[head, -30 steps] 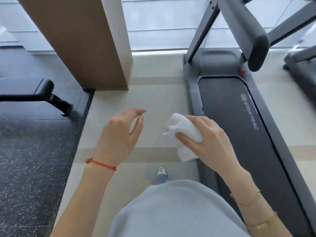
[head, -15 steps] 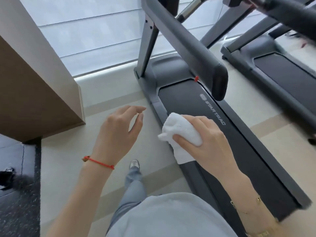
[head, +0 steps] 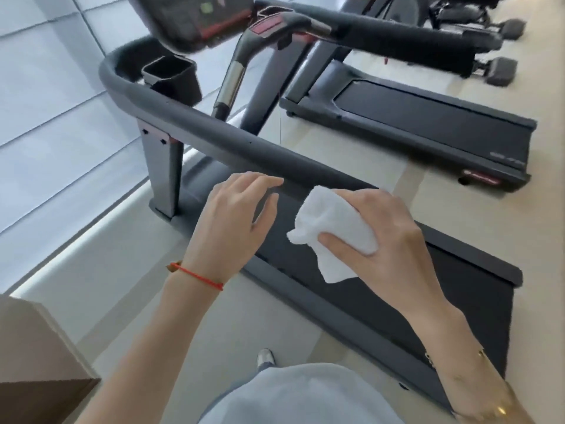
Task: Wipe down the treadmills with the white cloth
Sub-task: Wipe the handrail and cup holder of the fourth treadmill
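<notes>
**Person holds a white cloth beside a treadmill handrail**

Seen from a head-worn camera looking down, two bare forearms reach forward over a gym floor. The right hand grips a bunched white cloth, with the thumb pressed across the front of the fabric and the fingers curled round behind it; a loose corner of the cloth hangs down below the hand. The cloth sits just below the long grey handrail of the nearest treadmill, close to the rail; whether it touches the rail cannot be told. The left hand is beside it, holding nothing, its fingers relaxed and slightly bent, with the fingertips near the lower edge of the same handrail. A thin red string bracelet circles the left wrist, and gold bracelets show on the right wrist.

The treadmill's dark running belt lies under both hands. Its console and a square black cup holder appear at the top, somewhat blurred. A second treadmill stands parallel, further right. A brown wooden panel fills the lower left corner. The person's pale grey top and one shoe show at the bottom.
</notes>
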The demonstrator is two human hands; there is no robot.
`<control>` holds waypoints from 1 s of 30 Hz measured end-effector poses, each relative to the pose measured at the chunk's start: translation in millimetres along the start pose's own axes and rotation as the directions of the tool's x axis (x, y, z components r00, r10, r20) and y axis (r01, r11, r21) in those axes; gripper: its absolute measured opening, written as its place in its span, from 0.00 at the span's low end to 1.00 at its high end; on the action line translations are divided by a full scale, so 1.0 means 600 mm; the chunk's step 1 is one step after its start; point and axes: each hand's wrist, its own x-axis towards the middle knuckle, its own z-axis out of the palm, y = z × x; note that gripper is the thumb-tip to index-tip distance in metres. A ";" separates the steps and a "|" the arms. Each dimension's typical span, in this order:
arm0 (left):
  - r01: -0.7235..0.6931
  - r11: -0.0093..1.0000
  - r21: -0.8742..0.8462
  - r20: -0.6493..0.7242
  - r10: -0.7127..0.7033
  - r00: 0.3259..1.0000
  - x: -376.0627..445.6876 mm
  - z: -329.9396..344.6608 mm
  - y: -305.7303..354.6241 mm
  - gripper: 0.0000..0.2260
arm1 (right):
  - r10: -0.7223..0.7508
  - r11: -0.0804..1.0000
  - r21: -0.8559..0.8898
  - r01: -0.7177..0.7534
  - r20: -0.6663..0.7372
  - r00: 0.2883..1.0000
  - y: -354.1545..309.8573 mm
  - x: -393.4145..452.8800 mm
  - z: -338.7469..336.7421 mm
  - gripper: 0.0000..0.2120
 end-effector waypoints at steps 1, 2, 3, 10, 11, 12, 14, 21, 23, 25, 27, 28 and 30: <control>-0.032 0.999 -0.007 0.008 0.032 0.999 0.023 0.001 -0.015 0.12 | 0.012 0.999 -0.029 -0.014 -0.055 0.998 -0.001 0.013 0.002 0.22; -0.059 0.998 -0.018 0.014 0.060 0.998 0.044 0.003 -0.028 0.12 | 0.027 0.998 -0.057 -0.034 -0.108 0.994 0.000 0.025 0.003 0.23; -0.089 0.996 -0.028 0.019 0.090 0.996 0.065 0.006 -0.040 0.12 | 0.047 0.994 -0.090 -0.061 -0.151 0.987 0.002 0.036 0.004 0.23; -0.214 0.975 -0.066 0.102 0.220 0.970 0.168 0.047 -0.085 0.11 | 0.218 0.904 -0.324 -0.278 -0.209 0.953 0.045 0.085 0.027 0.27; -0.225 0.972 -0.064 0.117 0.231 0.966 0.177 0.054 -0.088 0.11 | 0.245 0.887 -0.357 -0.294 -0.178 0.953 0.052 0.089 0.035 0.27; -0.234 0.970 -0.061 0.131 0.240 0.962 0.185 0.061 -0.091 0.11 | 0.266 0.864 -0.403 -0.302 -0.145 0.953 0.059 0.092 0.044 0.26; -0.244 0.968 -0.060 0.150 0.250 0.957 0.197 0.074 -0.098 0.11 | 0.276 0.810 -0.508 -0.293 -0.111 0.955 0.070 0.098 0.061 0.26; -0.242 0.969 -0.043 0.189 0.245 0.951 0.220 0.100 -0.114 0.10 | 0.332 0.805 -0.549 -0.225 0.102 0.938 0.070 0.194 0.103 0.33; -0.230 0.972 -0.039 0.198 0.233 0.952 0.223 0.106 -0.116 0.10 | 0.322 0.825 -0.525 -0.208 0.135 0.937 0.072 0.197 0.105 0.33; -0.245 0.969 -0.032 0.193 0.246 0.950 0.226 0.111 -0.118 0.09 | 0.311 0.835 -0.509 -0.208 0.126 0.942 0.080 0.178 0.091 0.32; -0.263 0.964 -0.028 0.181 0.264 0.947 0.229 0.114 -0.121 0.08 | 0.330 0.831 -0.503 -0.235 0.107 0.938 0.091 0.154 0.070 0.31; -0.266 0.964 -0.031 0.175 0.267 0.948 0.230 0.114 -0.124 0.09 | 0.356 0.828 -0.495 -0.263 0.101 0.929 0.095 0.146 0.060 0.31; -0.268 0.962 -0.044 0.172 0.272 0.947 0.235 0.114 -0.129 0.09 | 0.412 0.814 -0.485 -0.320 0.092 0.907 0.097 0.140 0.049 0.31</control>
